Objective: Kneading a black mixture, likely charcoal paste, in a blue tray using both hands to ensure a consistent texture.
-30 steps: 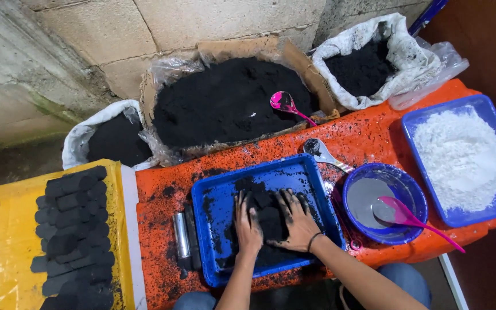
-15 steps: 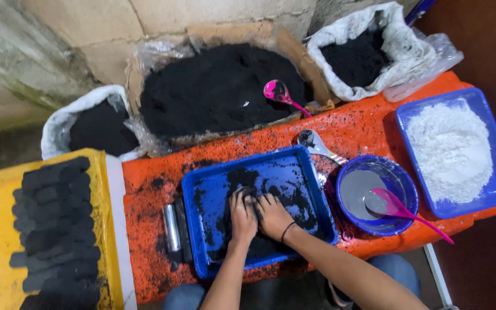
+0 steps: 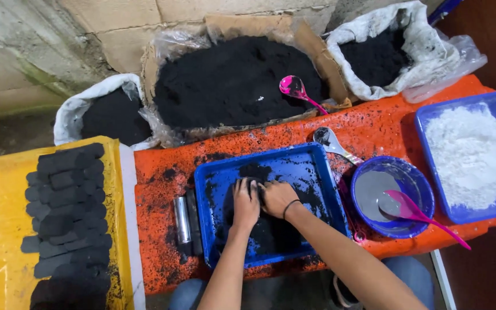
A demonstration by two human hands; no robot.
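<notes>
A blue tray (image 3: 317, 166) smeared with black paste lies on the orange table (image 3: 162, 229). Both hands rest inside it, side by side. My left hand (image 3: 246, 204) presses palm down on the dark lump of black paste (image 3: 262, 235). My right hand (image 3: 276, 197), with a dark band at the wrist, curls its fingers over the same black mass close to the left hand. Both are blackened. A metal tube (image 3: 182, 221) lies just left of the tray.
Behind stand a cardboard box of black powder (image 3: 231, 80) with a pink spoon (image 3: 295, 89) and two white sacks (image 3: 110, 112) (image 3: 386, 51) of it. Right: a blue bowl (image 3: 414, 183) with grey liquid and a pink spoon, a metal spoon (image 3: 329, 140), a tray of white powder (image 3: 469, 152). Black briquettes (image 3: 67, 212) lie on yellow sheeting, left.
Both hands have drawn together toward the tray's middle, gathering the black paste; the fingers were spread wider a second ago. The camera has shifted slightly.
</notes>
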